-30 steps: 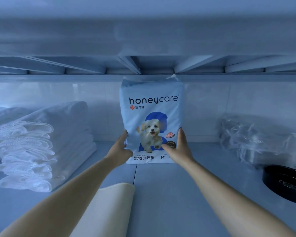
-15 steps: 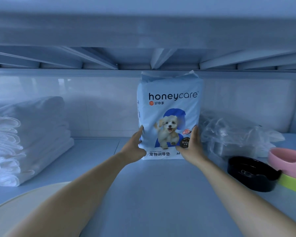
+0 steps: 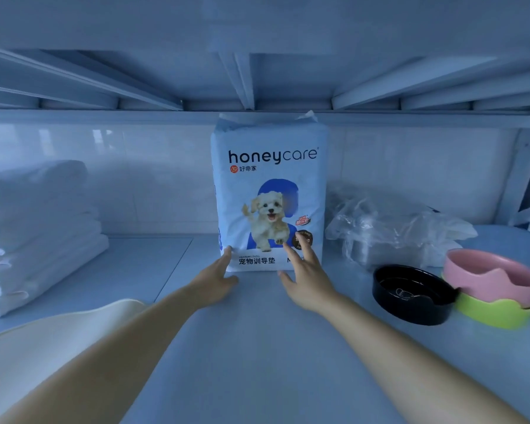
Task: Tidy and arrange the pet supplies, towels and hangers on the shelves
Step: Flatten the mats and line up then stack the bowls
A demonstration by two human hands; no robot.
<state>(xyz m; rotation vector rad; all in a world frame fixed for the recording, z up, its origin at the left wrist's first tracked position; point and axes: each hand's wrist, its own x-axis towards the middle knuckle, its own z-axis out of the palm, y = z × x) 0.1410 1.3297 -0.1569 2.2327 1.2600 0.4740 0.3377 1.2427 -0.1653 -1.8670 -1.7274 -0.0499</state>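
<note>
A pack of training pads (image 3: 270, 194) stands upright at the back of the shelf (image 3: 257, 347), towels (image 3: 40, 228) stacked well to its left. Just right lies a plastic-wrapped bundle (image 3: 392, 231), possibly hangers; before it a bowl (image 3: 413, 293), beside two nested bowls (image 3: 496, 289).

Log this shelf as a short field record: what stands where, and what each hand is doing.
setting: shelf under another shelf, tiled wall behind
centre: training pad pack, upright at the back
left side: stack of folded white towels
right of pack: crumpled clear plastic bag
front right: black bowl; pink bowl stacked on green bowl
left hand: open, fingertips at the pack's lower left corner
right hand: open, fingers spread over the pack's lower front
grasp: neither hand closed on the pack
</note>
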